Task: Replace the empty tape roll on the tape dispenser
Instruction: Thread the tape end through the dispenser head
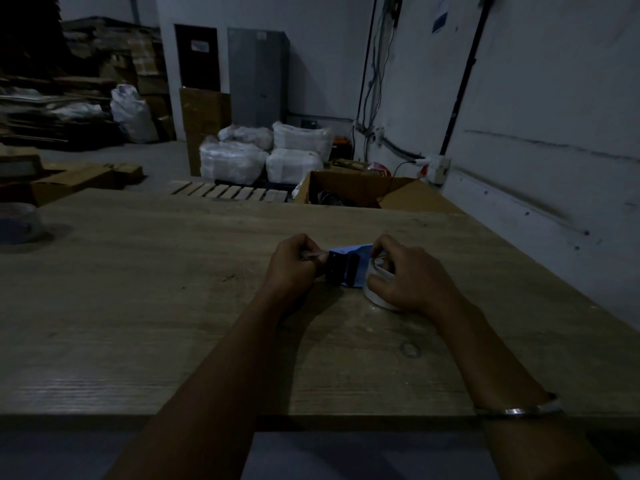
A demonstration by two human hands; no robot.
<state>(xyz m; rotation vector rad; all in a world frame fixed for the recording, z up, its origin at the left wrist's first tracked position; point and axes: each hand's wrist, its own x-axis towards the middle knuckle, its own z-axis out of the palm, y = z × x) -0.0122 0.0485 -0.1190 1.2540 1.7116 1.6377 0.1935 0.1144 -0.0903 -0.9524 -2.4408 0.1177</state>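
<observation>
The blue tape dispenser [353, 266] is held low over the middle of the wooden table [138, 271], between the two hands. Its front end is gripped by the left hand [294, 263], whose fingers are curled round something narrow; whether that is the loose tape end or part of the frame cannot be told in the dim light. The white tape roll [379, 292], at the dispenser's right end and touching or nearly touching the table, is held by the right hand [405, 277], with the fingers curved over its top and the thumb pressed against its near side.

The step in hand is judged to be the seating of the roll and the drawing of its free end through the front. To do it well, the roll should be pushed squarely onto its hub until it sits flush, and the dispenser should be steadied while the tape is pulled straight and kept flat, so that it is not creased or stuck to itself.

The dispenser's long axis is laid roughly left to right across the view, with the black front end pointed left and the roll end right.

A second roll [19, 221] is seen at the table's far left edge.
</observation>
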